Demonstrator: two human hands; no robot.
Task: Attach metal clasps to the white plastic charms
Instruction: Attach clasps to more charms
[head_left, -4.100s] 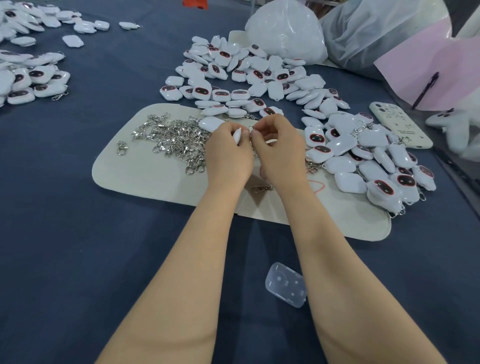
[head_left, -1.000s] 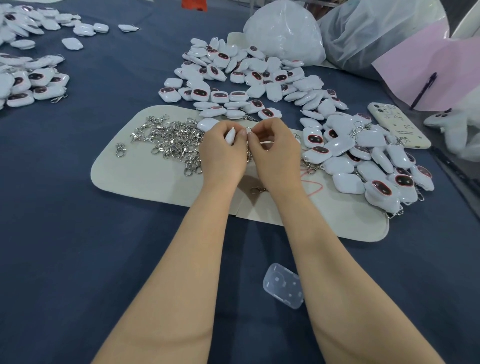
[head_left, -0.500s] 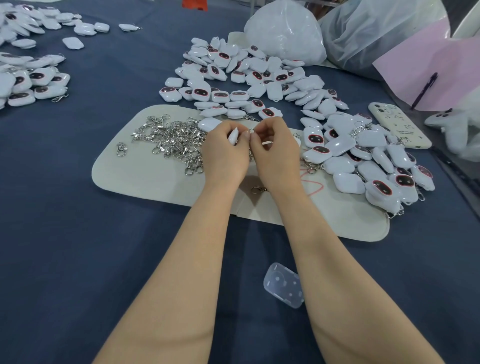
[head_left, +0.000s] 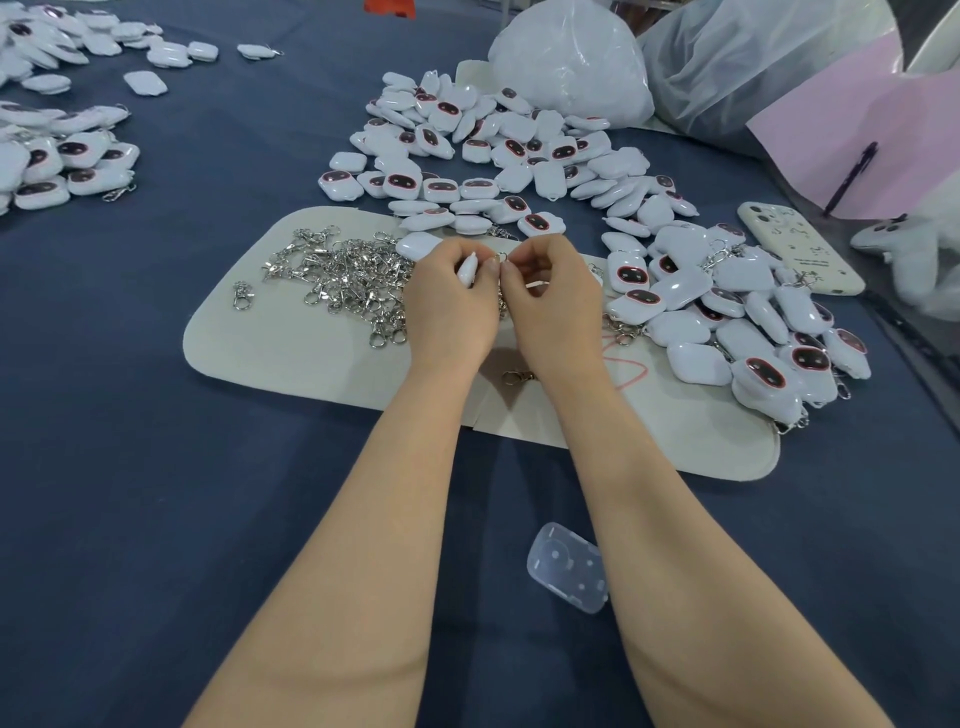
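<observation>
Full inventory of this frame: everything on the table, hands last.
table cloth: one, dark blue, under everything
mat: one, cream, centre
clasp pile: many, silver, on mat left of the hands
loose clasp: one, silvery, on mat between the wrists
centre charms: many, white with dark faces, behind mat
right charms: many, white, mat's right end
left charms: many, white, far left
phone: one, cream, right
clear case: one, transparent, between forearms
bags: two, whitish, back
pink sheet: one, pink, back right
pen: one, dark, on pink sheet
held charm: one, white, above mat centre
held clasp: one, silver, beside held charm
left hand: one, bare, grip on held charm
right hand: one, bare, pinches held clasp
</observation>
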